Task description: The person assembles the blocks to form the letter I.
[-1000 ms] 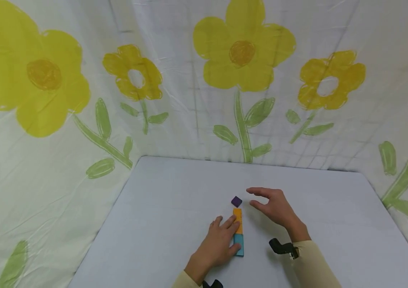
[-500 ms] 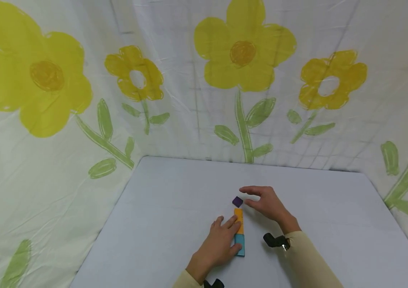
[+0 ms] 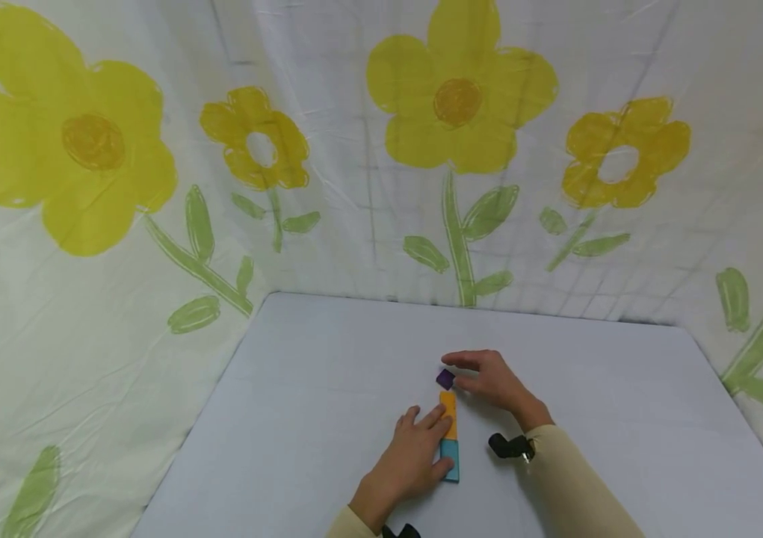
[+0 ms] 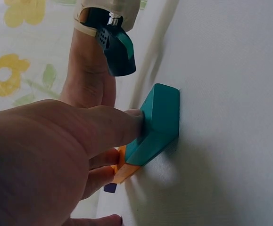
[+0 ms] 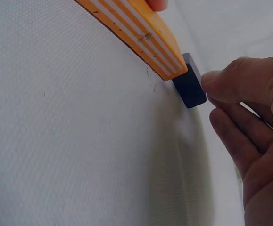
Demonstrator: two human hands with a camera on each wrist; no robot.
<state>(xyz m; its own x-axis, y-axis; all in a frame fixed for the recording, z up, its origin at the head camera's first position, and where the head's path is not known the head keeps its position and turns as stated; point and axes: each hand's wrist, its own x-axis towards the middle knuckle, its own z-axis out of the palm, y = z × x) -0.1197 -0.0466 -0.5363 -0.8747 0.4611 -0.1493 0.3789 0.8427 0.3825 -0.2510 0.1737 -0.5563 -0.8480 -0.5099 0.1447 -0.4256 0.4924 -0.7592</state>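
An orange block with white stripes on its side lies end to end with a teal block on the white table. My left hand rests on both: its fingertips touch the orange block and its thumb presses on the teal one. Just beyond the orange block's far end sits a small dark purple block, turned at an angle. My right hand holds this purple block, thumb against its near side and fingers curved round beyond it. In the right wrist view the index fingertip is hidden.
The white table spreads around the blocks. A white cloth with painted yellow flowers hangs behind its far edge and along the left side. Each wrist carries a dark camera mount.
My right hand has moved left to the purple block, and its fingers have come round it. The left hand has stayed on the orange and teal blocks.
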